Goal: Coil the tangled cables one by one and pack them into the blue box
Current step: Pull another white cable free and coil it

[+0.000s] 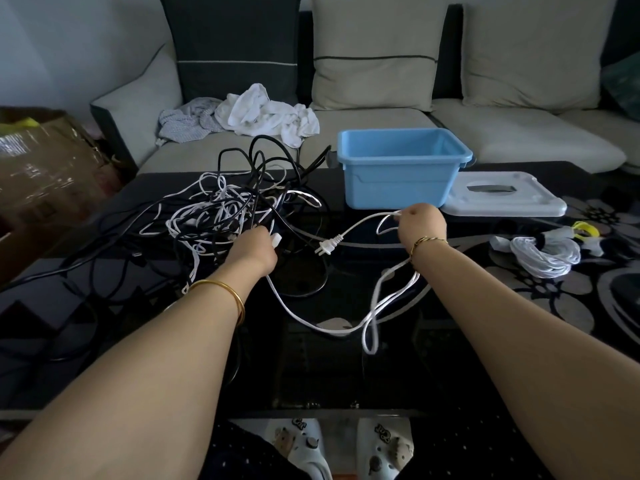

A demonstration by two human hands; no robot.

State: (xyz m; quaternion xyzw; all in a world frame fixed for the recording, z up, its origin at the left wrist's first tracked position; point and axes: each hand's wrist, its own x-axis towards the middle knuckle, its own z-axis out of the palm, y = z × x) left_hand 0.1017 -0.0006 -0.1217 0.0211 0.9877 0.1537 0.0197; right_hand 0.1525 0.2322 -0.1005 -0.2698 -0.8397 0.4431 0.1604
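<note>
Dim, soft daylight; wide-angle bending at edges.

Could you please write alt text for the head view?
A person's right hand and left hand hold a white cable drawn from a tangled pile of cables on a dark table. An open blue box stands beyond, its lid beside it.

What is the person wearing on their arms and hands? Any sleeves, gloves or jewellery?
Both forearms are bare, with no sleeves or gloves in view. The left wrist carries a plain gold bangle. The right wrist has a thinner gold bracelet. No rings are discernible on the left hand or right hand.
</note>
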